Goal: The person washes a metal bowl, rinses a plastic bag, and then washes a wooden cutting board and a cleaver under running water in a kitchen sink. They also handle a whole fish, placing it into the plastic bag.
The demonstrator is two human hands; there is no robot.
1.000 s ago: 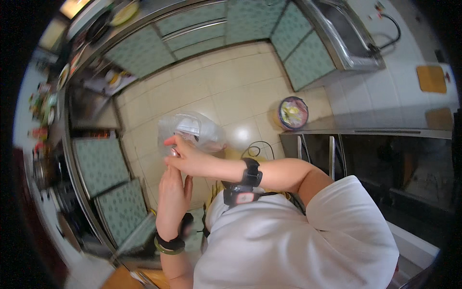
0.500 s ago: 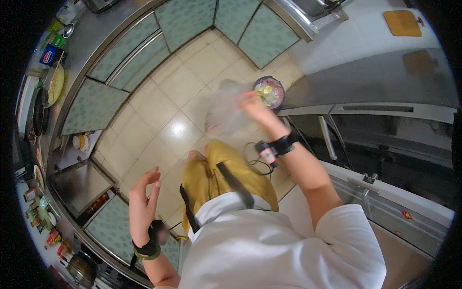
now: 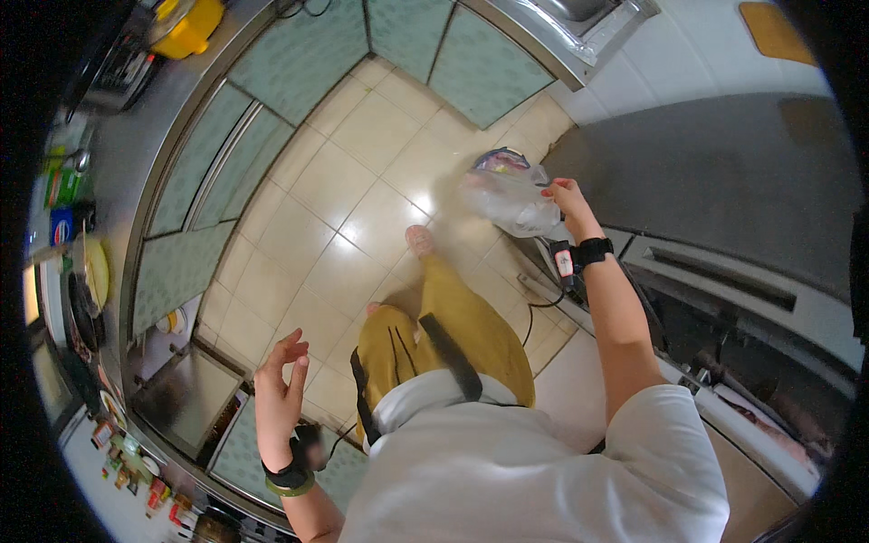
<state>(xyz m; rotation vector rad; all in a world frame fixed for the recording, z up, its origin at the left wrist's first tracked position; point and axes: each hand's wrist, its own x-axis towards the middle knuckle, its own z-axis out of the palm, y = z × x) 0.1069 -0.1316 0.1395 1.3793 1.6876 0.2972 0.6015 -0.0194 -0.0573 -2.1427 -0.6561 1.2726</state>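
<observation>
My right hand (image 3: 571,204) pinches the top of a thin, translucent plastic bag (image 3: 518,204) that hangs to its left. The bag looks loose and crumpled, and I cannot make out what is in it. Just beyond it on the floor stands a round bin (image 3: 503,160) with a dark rim and a liner, partly hidden behind the bag. Out to the left, my left hand (image 3: 282,387) is held in the air with its fingers apart and nothing in it. Black bands sit on both wrists.
A long steel counter (image 3: 172,118) with green-fronted cabinets curves along the left, carrying a yellow pot (image 3: 187,27) and a pan (image 3: 83,303). On the right stands a dark grey fridge (image 3: 715,172). A sink (image 3: 588,11) is at the far right, beyond the tiled floor (image 3: 317,195).
My right hand has moved right with the plastic bag, which now covers part of the bin. One foot has stepped forward, and the view has shifted. The left hand stays open.
</observation>
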